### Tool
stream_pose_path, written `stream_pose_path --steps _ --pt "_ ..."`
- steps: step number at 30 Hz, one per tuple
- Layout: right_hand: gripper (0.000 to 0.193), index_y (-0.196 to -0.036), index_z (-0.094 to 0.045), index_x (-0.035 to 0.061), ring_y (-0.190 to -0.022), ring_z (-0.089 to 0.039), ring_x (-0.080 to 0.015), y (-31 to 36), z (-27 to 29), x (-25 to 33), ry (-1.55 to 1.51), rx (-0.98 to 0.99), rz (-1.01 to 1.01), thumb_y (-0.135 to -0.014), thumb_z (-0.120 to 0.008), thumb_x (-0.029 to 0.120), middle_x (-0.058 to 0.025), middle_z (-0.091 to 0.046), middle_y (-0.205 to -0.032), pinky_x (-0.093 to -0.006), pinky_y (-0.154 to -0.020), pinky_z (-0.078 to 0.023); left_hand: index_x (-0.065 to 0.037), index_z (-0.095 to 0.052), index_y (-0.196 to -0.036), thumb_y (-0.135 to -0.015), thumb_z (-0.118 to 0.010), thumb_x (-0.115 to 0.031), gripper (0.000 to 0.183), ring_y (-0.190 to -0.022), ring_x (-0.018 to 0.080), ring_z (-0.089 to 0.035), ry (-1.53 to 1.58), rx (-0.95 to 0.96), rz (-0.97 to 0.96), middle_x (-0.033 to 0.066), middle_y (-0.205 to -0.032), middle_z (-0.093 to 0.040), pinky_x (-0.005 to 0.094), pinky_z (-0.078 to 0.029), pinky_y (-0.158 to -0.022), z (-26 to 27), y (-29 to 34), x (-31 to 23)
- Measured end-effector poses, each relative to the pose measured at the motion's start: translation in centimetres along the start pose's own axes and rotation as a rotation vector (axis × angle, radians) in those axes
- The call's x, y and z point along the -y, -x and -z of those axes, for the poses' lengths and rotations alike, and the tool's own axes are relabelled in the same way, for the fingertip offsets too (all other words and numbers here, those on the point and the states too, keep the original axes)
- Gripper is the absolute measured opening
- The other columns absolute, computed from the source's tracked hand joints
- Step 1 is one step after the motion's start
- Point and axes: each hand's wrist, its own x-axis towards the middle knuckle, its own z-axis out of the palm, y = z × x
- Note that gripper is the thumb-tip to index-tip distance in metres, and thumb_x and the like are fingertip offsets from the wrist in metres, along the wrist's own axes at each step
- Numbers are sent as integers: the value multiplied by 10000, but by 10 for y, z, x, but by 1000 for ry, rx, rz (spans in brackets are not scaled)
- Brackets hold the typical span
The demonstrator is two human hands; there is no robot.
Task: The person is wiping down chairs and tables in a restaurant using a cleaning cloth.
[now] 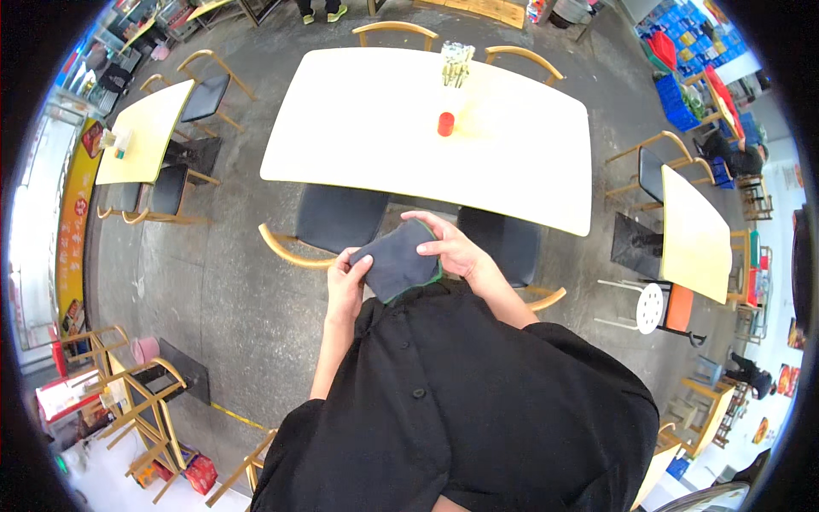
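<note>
Between my two hands is a folded dark grey cloth (pixel 396 261) with a green edge, held in front of my black shirt. My left hand (pixel 343 288) pinches its left corner, thumb on top. On the other side my right hand (pixel 454 246) grips the upper right part, with the thumb pressed on the face and the other fingers partly behind. Beyond the cloth stands a white table (pixel 358 119), carrying a red cylindrical container (pixel 445 125) and a bunch of pale, thin wrapped items (pixel 456 66).
Two black-seated wooden chairs, a left one (pixel 341 215) and a right one (pixel 502 243), stand at the table's near side. Smaller tables flank it at left (pixel 149 136) and right (pixel 695 230). A white stool (pixel 648 309) stands at right; stacked chairs (pixel 149 401) are at lower left.
</note>
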Motion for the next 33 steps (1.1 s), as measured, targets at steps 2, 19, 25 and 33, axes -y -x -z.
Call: stream_pose_path --steps 2,19,25,33 --pt "799 -1531 -521 72 -1265 -617 -166 6 21 6 77 2 81 -804 -804 -104 -47 -635 -1349 -338 -1113 -496 -13 -670 -1149 -988 -725 -53 175 -959 158 -705 55 -13 45 51 -1060 -742 312 -567 -925 -24 -10 1" --pt "363 -1244 -670 -16 -1038 -695 -182 109 108 29 -206 -457 139 -905 -794 29 -73 -729 -1122 -346 -970 -557 18 -590 -1325 -1080 -645 -152 303 -1133 220 -679 -202 150 458 120 -1253 -693 384 -565 -1015 -158 -81 42" --pt "303 -1221 -672 5 -1006 -680 -141 145 135 1 -111 -791 329 -954 -796 79 -39 -730 -1080 -325 -926 -552 8 -605 -1274 -1091 -646 -170 258 -1093 190 -681 -289 297 553 99 -1197 -696 362 -569 -986 -197 -101 65" --pt "280 -1262 -670 -5 -1020 -674 -140 157 152 0 -9 -982 381 -1006 -728 94 -41 -733 -1117 -323 -954 -536 -72 -476 -1448 -1146 -552 -264 366 -1156 197 -673 -366 502 702 90 -1336 -637 455 -611 -966 -219 -135 90"
